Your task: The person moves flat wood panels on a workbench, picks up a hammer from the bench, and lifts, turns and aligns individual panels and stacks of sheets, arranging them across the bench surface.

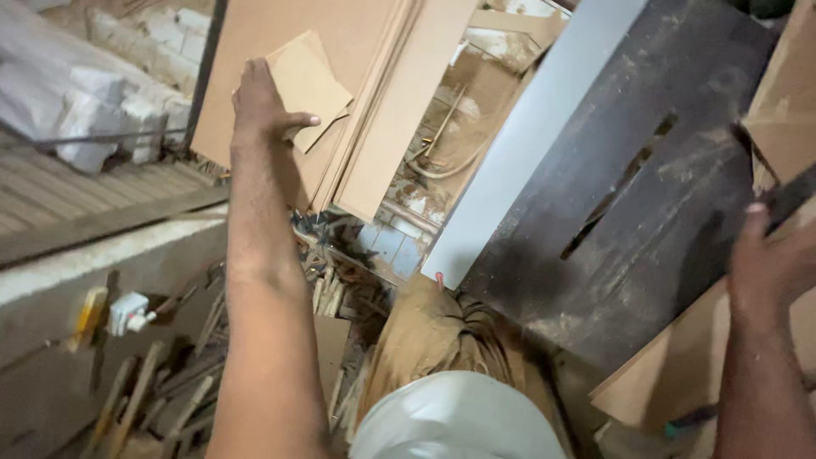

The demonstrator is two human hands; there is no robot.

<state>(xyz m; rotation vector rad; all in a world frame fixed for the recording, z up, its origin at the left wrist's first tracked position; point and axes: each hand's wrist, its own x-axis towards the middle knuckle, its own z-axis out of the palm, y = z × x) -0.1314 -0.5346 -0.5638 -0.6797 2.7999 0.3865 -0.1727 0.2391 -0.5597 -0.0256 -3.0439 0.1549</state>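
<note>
My left hand (pixel 259 100) reaches up and to the left and grips a small square piece of brown board (pixel 308 87), thumb across its lower edge. The piece is held against several large brown boards (pixel 374 102) that lean upright. My right hand (pixel 769 259) is at the right edge, closed on the edge of a dark strip (pixel 795 194) that lies over a brown board (pixel 680 365). Between the hands stands a dark saw table (pixel 629 195) with a long slot in its top.
A pale grey panel (pixel 527 144) runs along the saw table's left side. A sack of sawdust (pixel 442 331) and a white sack (pixel 459 421) sit below. Wood scraps (pixel 170 391) litter the floor at left, next to a grey bench (pixel 102 272).
</note>
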